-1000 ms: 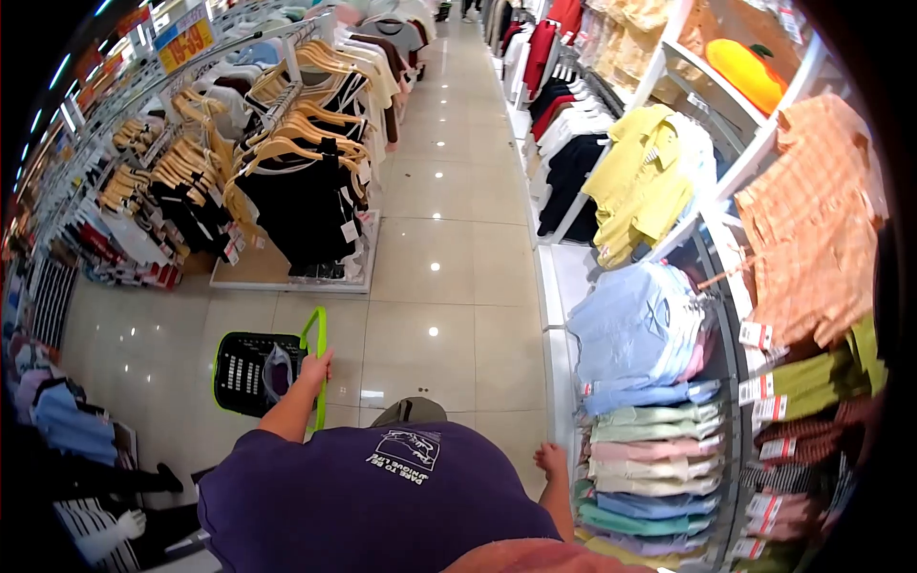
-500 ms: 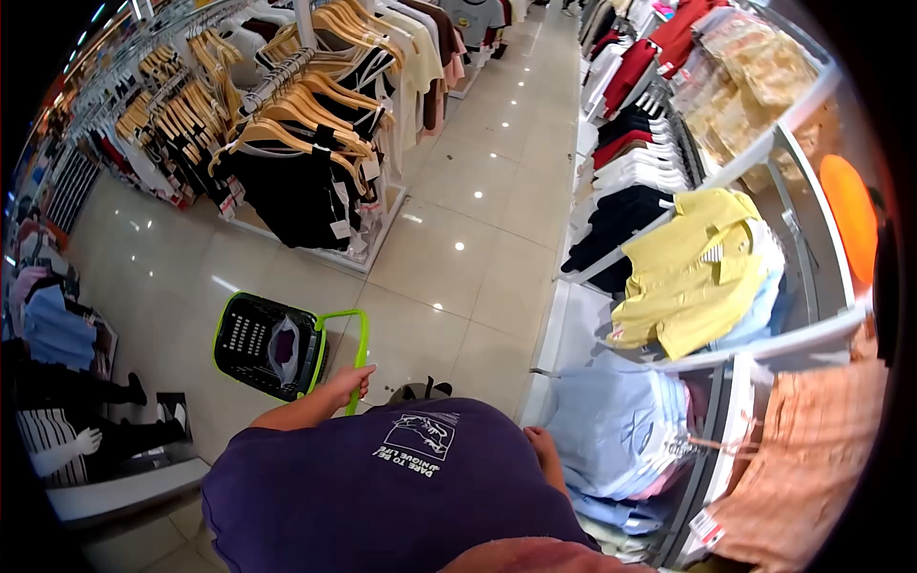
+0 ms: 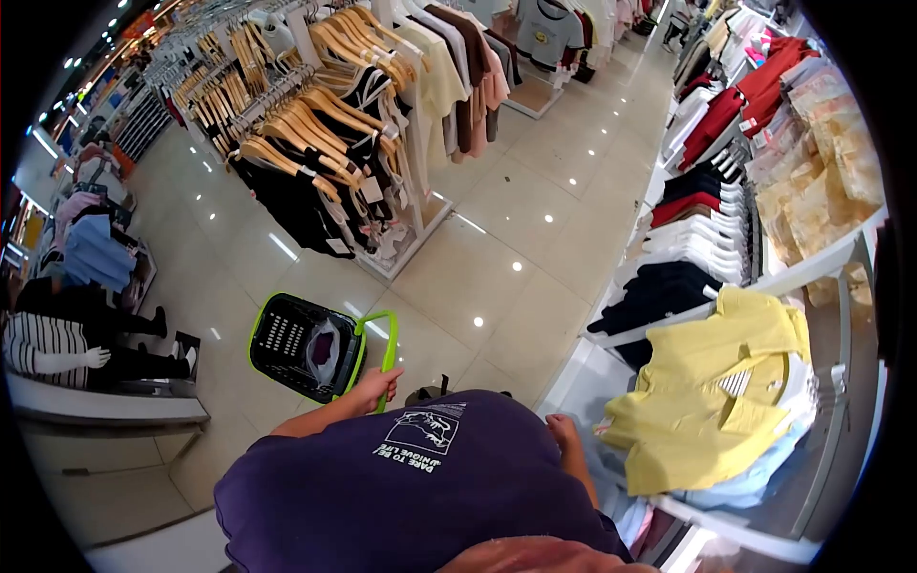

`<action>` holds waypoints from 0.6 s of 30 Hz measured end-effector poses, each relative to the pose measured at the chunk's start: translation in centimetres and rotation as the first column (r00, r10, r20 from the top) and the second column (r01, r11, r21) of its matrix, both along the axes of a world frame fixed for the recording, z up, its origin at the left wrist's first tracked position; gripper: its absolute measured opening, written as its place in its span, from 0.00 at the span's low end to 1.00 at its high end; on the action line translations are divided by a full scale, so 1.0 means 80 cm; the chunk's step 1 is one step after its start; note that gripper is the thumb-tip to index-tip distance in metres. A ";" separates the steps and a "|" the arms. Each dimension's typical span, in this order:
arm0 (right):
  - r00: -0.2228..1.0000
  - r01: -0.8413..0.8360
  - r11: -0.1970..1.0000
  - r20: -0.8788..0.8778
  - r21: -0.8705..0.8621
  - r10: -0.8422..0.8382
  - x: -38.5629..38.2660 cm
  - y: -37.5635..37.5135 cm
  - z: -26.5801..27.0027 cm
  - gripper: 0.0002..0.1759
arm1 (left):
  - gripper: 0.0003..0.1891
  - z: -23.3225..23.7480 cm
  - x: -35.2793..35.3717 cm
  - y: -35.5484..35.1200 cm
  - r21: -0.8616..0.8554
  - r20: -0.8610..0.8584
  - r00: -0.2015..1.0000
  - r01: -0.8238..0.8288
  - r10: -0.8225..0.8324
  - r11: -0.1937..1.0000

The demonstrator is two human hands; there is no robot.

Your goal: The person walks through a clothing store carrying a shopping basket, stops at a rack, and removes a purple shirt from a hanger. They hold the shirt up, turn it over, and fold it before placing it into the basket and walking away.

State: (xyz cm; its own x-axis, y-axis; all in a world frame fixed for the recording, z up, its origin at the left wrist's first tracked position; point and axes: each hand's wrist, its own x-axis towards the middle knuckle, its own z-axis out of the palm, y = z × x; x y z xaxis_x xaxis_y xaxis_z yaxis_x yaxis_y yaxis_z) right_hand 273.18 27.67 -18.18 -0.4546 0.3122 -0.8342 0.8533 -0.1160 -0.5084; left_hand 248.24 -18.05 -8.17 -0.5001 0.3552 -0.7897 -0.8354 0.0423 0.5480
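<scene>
My left hand [image 3: 375, 386] is closed around the bright green handle [image 3: 390, 346] of a black shopping basket [image 3: 277, 336] that stands on the floor at my left. Inside the basket lies a whitish plastic bag [image 3: 325, 363] with something dark purple in it. At my right side, my right hand [image 3: 563, 429] hangs with its fingers curled in and nothing showing in them. Nearest to it is a yellow shirt [image 3: 712, 392] on the shelf unit, a short way to its right, with pale blue clothing [image 3: 740, 484] under it.
A rack of black tops on wooden hangers [image 3: 306, 143] stands ahead on the left. Folded and hung clothes [image 3: 702, 224] line the right side. A tiled aisle [image 3: 521, 239] runs between them. A mannequin in striped clothing [image 3: 57, 349] is low at the left.
I have moved forward along the aisle, pulling the basket with me. The view has turned slightly left; the yellow shirt is now closer beside my right hand, and the blue shirts have slipped mostly out of view.
</scene>
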 end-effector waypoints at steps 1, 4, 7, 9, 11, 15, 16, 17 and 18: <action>0.999 -0.047 0.999 0.004 0.019 0.047 -0.015 0.022 0.005 0.16 | 0.17 -0.001 -0.003 0.019 -0.011 -0.013 0.999 -0.029 0.029 1.000; 0.989 -0.144 0.990 0.032 -0.006 0.144 -0.074 0.103 0.011 0.16 | 0.17 0.011 -0.015 0.070 -0.036 -0.025 0.995 -0.097 0.096 0.995; 0.987 -0.161 0.987 0.013 0.029 0.160 -0.139 0.173 -0.001 0.15 | 0.17 0.009 -0.022 0.107 -0.037 -0.034 0.982 -0.186 0.185 0.982; 0.980 -0.194 0.981 -0.047 0.017 0.194 -0.196 0.215 0.009 0.17 | 0.16 0.012 -0.026 0.135 -0.042 -0.038 0.974 -0.225 0.224 0.973; 0.969 -0.225 0.974 -0.104 0.013 0.225 -0.256 0.252 0.019 0.19 | 0.16 0.017 -0.036 0.165 -0.038 -0.027 0.961 -0.276 0.275 0.960; 0.941 -0.291 0.957 -0.173 0.020 0.289 -0.371 0.316 0.021 0.19 | 0.14 0.020 -0.078 0.234 -0.017 -0.006 0.932 -0.362 0.362 0.932; 0.937 -0.300 0.954 -0.182 0.013 0.298 -0.397 0.328 0.019 0.18 | 0.14 0.016 -0.092 0.246 -0.009 0.011 0.927 -0.376 0.376 0.927; 0.935 -0.313 0.949 -0.159 0.047 0.316 -0.419 0.343 0.013 0.17 | 0.14 0.011 -0.105 0.263 -0.030 0.010 0.932 -0.361 0.362 0.932; 0.930 -0.333 0.942 -0.150 0.037 0.335 -0.435 0.356 0.009 0.17 | 0.14 0.008 -0.120 0.278 -0.027 0.021 0.928 -0.371 0.371 0.928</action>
